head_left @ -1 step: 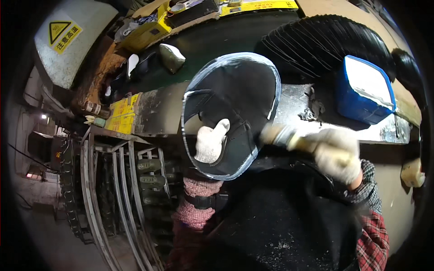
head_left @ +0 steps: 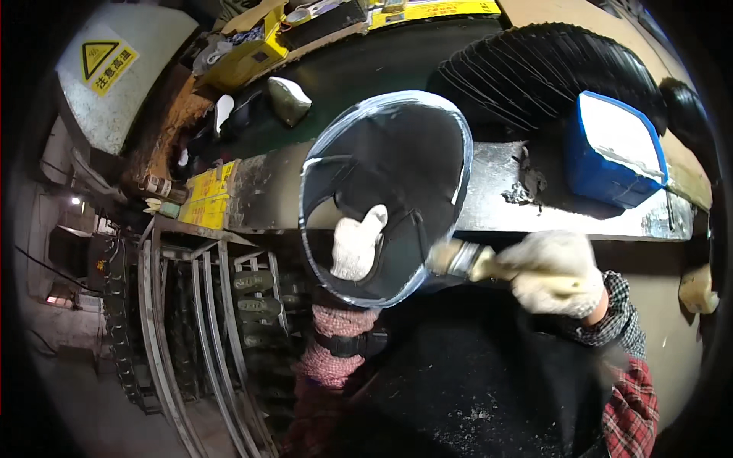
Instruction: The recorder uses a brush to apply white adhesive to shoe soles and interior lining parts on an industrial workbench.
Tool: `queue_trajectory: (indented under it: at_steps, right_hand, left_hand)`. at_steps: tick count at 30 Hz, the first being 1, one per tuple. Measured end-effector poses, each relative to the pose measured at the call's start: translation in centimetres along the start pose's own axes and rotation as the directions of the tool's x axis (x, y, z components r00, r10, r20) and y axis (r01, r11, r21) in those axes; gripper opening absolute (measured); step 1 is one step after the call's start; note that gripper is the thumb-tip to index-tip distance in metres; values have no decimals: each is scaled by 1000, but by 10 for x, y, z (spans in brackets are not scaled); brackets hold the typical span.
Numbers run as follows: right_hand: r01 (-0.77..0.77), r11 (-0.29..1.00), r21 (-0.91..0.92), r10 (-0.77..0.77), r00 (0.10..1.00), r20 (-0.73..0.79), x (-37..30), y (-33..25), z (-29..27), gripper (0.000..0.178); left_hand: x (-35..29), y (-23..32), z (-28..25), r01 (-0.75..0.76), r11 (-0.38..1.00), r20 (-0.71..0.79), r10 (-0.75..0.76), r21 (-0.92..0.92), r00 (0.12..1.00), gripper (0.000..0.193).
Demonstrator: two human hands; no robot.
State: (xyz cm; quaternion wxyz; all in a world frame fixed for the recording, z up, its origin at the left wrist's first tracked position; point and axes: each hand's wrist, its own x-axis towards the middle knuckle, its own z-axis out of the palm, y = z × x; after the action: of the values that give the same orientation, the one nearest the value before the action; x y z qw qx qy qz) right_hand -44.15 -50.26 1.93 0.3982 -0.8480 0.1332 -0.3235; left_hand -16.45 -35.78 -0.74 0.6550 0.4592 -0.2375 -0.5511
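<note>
A black oval fabric piece (head_left: pixel 416 156) with a wet white coating along its rim is held up in front of me. My left hand (head_left: pixel 354 248), in a white glove, shows within its outline, thumb up, while the forearm passes behind the lower rim. It supports the piece there; some of its fingers are hidden. My right hand (head_left: pixel 557 273), also gloved, is closed round the handle of a flat paintbrush (head_left: pixel 462 258). The bristles touch the coated rim at the piece's lower right. A blue tub (head_left: pixel 611 179) of white paste stands on the bench beyond my right hand.
The metal-edged bench (head_left: pixel 496 217) runs across, with black scraps (head_left: pixel 527 183) on it. Behind lie a stack of black pieces (head_left: pixel 553 72) and a white-and-dark shoe-shaped piece (head_left: pixel 290 101). A metal rack (head_left: pixel 206 305) holding several dark soles is at left, below a pale machine cover (head_left: pixel 145 69).
The brush and my right hand have shifted slightly left and down, bringing the bristles onto the rim. The fabric piece has tilted a little and its left edge has moved left.
</note>
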Motion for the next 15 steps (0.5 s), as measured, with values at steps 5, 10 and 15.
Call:
queue_trajectory:
  at_steps: [5, 10, 15]
  right_hand:
    - [-166, 957, 236, 246, 897, -367, 29, 11, -22, 19]
    - [325, 946, 10, -325, 946, 0, 69, -27, -2, 36]
    - [122, 991, 63, -102, 962, -254, 85, 19, 8, 34]
  left_hand:
    - [-9, 4, 35, 32, 996, 7, -32, -83, 999, 42]
    - [-13, 9, 71, 59, 992, -3, -59, -113, 998, 44]
    - [-13, -25, -2, -115, 951, -181, 172, 286, 968, 44]
